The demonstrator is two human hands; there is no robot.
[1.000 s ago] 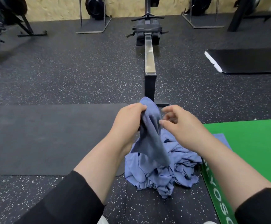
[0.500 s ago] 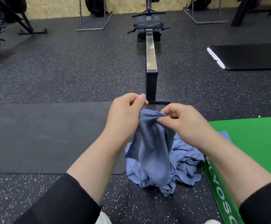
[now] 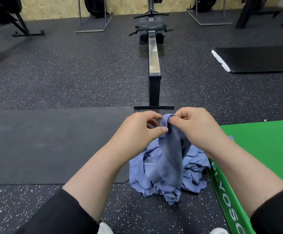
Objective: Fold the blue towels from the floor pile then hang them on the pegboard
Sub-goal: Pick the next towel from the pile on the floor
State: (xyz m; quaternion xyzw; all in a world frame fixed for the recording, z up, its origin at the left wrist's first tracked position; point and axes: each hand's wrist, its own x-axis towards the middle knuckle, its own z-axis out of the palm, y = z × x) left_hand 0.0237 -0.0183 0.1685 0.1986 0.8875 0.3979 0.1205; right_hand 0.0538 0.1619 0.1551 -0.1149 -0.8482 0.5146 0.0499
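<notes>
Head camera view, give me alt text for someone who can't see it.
Both hands, left hand and right hand, pinch one blue towel lifted above the towel pile on a gym floor. A green box sits right; a rowing machine lies ahead.

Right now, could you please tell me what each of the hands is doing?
Left hand: pinches the lifted blue towel near its top.
Right hand: pinches the same towel's top edge.

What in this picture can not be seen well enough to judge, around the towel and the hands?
- Head view: the left hand and right hand cover the top edge of the lifted towel, so its corners are hidden.
- The lifted towel hides the middle of the towel pile; the number of towels cannot be told.
- The pegboard is not in view.
- The green box is cut off by the right edge.
</notes>
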